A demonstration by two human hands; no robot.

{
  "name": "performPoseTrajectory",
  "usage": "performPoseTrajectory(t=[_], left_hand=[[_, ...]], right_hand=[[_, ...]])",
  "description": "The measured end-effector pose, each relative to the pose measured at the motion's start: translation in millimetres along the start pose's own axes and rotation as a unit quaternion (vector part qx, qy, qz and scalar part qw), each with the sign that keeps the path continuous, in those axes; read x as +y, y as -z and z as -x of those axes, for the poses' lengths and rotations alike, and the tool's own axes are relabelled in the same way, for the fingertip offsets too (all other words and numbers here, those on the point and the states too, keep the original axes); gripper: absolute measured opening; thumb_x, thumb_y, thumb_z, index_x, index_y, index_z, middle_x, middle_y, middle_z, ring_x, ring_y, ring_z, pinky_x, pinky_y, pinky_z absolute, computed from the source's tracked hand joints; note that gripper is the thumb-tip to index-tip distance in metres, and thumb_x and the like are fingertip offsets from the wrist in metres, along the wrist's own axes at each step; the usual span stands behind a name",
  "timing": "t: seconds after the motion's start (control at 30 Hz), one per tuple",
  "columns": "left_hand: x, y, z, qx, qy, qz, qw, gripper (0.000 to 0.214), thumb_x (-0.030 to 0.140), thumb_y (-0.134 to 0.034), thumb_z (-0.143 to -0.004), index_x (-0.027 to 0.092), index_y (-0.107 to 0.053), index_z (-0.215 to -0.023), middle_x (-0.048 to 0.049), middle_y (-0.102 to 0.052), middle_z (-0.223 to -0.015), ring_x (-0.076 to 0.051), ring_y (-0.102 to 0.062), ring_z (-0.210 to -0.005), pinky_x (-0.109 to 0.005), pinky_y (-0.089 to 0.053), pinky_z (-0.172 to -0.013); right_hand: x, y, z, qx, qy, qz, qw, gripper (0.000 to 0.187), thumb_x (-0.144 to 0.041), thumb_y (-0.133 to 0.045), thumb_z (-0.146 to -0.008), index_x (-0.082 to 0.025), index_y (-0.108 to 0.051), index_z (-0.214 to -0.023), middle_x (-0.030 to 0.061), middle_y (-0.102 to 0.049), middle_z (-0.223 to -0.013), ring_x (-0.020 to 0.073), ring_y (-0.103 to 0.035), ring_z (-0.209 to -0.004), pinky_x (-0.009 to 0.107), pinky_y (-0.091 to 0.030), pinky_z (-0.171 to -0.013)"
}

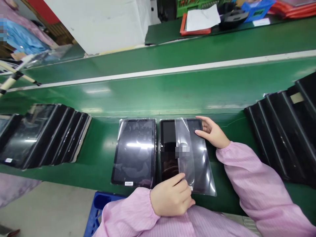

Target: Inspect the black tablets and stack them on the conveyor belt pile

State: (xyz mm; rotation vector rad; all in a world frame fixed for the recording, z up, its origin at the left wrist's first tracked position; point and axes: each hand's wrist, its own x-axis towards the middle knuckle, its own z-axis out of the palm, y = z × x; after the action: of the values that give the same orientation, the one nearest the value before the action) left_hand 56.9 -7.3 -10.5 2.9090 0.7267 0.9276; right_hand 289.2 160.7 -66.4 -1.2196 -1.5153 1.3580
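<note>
The left hand (171,197) hides the near end of the clear plastic film (183,136); between the hands, a pixelated patch (182,151) blurs the black glossy tablet (168,138).

A clear film (184,154) is pinched by the left hand (171,197) over a tablet (170,144), which is steadied at its far corner by the right hand (212,133).

No legible text; label (128,183) on tablet (134,149) too small.

The left hand (172,195) sits close to the body, fingers curled and pinched against the thumb. The right hand (212,133) reaches farther forward on a bent arm, fingers extended, palm down.
</note>
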Motion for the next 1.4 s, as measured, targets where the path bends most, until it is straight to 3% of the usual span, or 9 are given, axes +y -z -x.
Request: performPoseTrajectory(t=[0.17,0.33,0.57,0.7,0.8,0.97,1.1,1.27,1.4], left_hand=[[-3.1,-1.0,3.9,-0.003,-0.039,0.035,0.999,0.022,0.024,-0.069,-0.086,0.016,-0.069,-0.065,-0.0026,-0.069,-0.072,-0.016,-0.062,-0.074,-0.035,-0.054,-0.095],[-5.8,6.5,10.5,0.008,-0.006,0.048,0.999,0.016,0.024,-0.065,-0.088,0.011,-0.072,-0.081,-0.0021,-0.065,-0.068,-0.015,-0.059,-0.067,-0.033,-0.055,-0.086],[-5.7,29.5,26.8,0.064,0.246,-0.046,0.966,0.012,0.018,-0.058,-0.092,0.013,-0.070,-0.091,0.0019,-0.055,-0.054,-0.014,-0.047,-0.052,-0.030,-0.040,-0.055],[-9.6,30.1,22.7,-0.004,0.376,-0.171,0.911,0.021,0.027,-0.060,-0.092,0.012,-0.072,-0.099,-0.0111,-0.068,-0.084,-0.026,-0.062,-0.082,-0.043,-0.049,-0.080],[-8.8,19.5,17.4,-0.068,0.380,-0.251,0.888,0.033,0.034,-0.059,-0.091,0.007,-0.073,-0.105,-0.0234,-0.066,-0.116,-0.040,-0.058,-0.114,-0.060,-0.040,-0.100],[-6.0,-2.1,25.5,-0.054,0.362,-0.266,0.892,0.035,0.035,-0.054,-0.094,0.008,-0.073,-0.104,-0.0240,-0.062,-0.131,-0.041,-0.051,-0.127,-0.060,-0.039,-0.103],[-8.8,-13.6,35.3,-0.009,0.399,-0.230,0.888,0.031,0.034,-0.054,-0.093,0.010,-0.073,-0.100,-0.0234,-0.059,-0.136,-0.043,-0.047,-0.132,-0.061,-0.040,-0.103],[-7.3,-18.1,37.6,0.126,0.461,-0.061,0.876,0.030,0.040,-0.057,-0.091,0.016,-0.067,-0.106,-0.0201,-0.059,-0.137,-0.041,-0.046,-0.137,-0.062,-0.041,-0.108],[-0.9,-14.0,35.2,0.179,0.558,0.207,0.783,0.040,0.053,-0.054,-0.091,0.020,-0.058,-0.114,-0.0165,-0.070,-0.120,-0.031,-0.068,-0.111,-0.048,-0.056,-0.092]], right_hand=[[-7.7,-1.5,3.8,0.026,0.007,0.034,0.999,0.064,-0.038,-0.079,-0.072,-0.022,-0.055,-0.129,-0.0066,-0.045,-0.072,0.0124,-0.050,-0.059,0.027,-0.048,-0.057],[-13.2,-11.2,17.2,0.072,-0.017,0.063,0.995,0.064,-0.045,-0.071,-0.076,-0.018,-0.051,-0.130,-0.0047,-0.047,-0.076,0.0121,-0.048,-0.057,0.028,-0.044,-0.056],[-19.5,-26.8,45.1,0.158,-0.052,0.137,0.976,0.060,-0.048,-0.067,-0.079,-0.018,-0.052,-0.129,0.0005,-0.052,-0.093,0.0108,-0.048,-0.057,0.032,-0.044,-0.060],[-26.5,-33.3,60.9,0.177,-0.067,0.174,0.966,0.054,-0.046,-0.068,-0.078,-0.018,-0.059,-0.122,0.0016,-0.055,-0.093,0.0127,-0.050,-0.058,0.035,-0.045,-0.064],[-27.8,-40.8,69.9,0.192,-0.071,0.179,0.962,0.053,-0.047,-0.067,-0.078,-0.016,-0.061,-0.120,0.0037,-0.058,-0.092,0.0149,-0.051,-0.059,0.037,-0.047,-0.066],[-22.8,-57.7,76.4,0.239,-0.045,0.148,0.959,0.052,-0.045,-0.061,-0.078,-0.015,-0.062,-0.121,0.0099,-0.062,-0.102,0.0210,-0.058,-0.074,0.040,-0.051,-0.071],[-20.4,-63.7,76.6,0.282,-0.016,0.099,0.954,0.051,-0.045,-0.059,-0.076,-0.017,-0.065,-0.118,0.0141,-0.063,-0.115,0.0291,-0.061,-0.101,0.043,-0.053,-0.081],[-33.2,-59.5,82.8,0.314,0.007,0.036,0.949,0.049,-0.044,-0.066,-0.076,-0.019,-0.065,-0.118,0.0148,-0.061,-0.127,0.0348,-0.054,-0.121,0.053,-0.047,-0.097],[-60.4,-60.7,89.6,0.274,0.029,-0.040,0.961,0.052,-0.046,-0.061,-0.083,-0.018,-0.056,-0.127,0.0154,-0.065,-0.127,0.0306,-0.061,-0.121,0.048,-0.051,-0.101]])
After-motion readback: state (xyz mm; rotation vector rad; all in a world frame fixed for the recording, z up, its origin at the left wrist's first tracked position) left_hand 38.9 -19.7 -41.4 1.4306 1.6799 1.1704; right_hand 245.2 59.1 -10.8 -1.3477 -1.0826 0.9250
